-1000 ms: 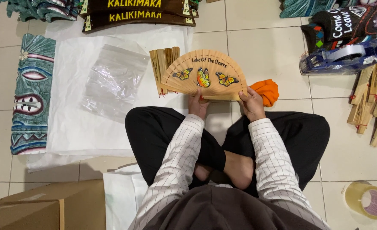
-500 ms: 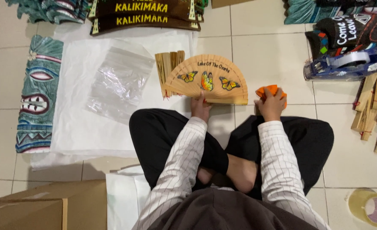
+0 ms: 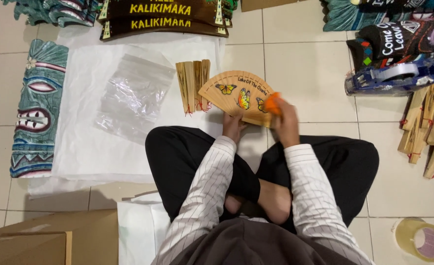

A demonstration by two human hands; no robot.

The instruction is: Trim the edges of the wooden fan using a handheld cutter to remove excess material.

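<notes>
An open wooden fan point(image 3: 236, 93) painted with butterflies is spread in front of my crossed legs. My left hand point(image 3: 233, 125) grips it at its pivot end. My right hand point(image 3: 285, 122) holds an orange cloth point(image 3: 272, 103) pressed against the fan's right side. Both hands sit just above my knees.
Folded wooden fans point(image 3: 193, 86) and a clear plastic bag point(image 3: 133, 95) lie on white paper point(image 3: 79, 147) to the left. A carved teal mask point(image 3: 35, 108) is far left. A tape dispenser point(image 3: 391, 78), more folded fans point(image 3: 428, 127) and a tape roll point(image 3: 423, 240) lie right. A cardboard box point(image 3: 45, 240) sits bottom left.
My right hand went from the fan's right edge to the orange cloth on the floor, picked it up and brought it onto the fan. The left hand kept its grip.
</notes>
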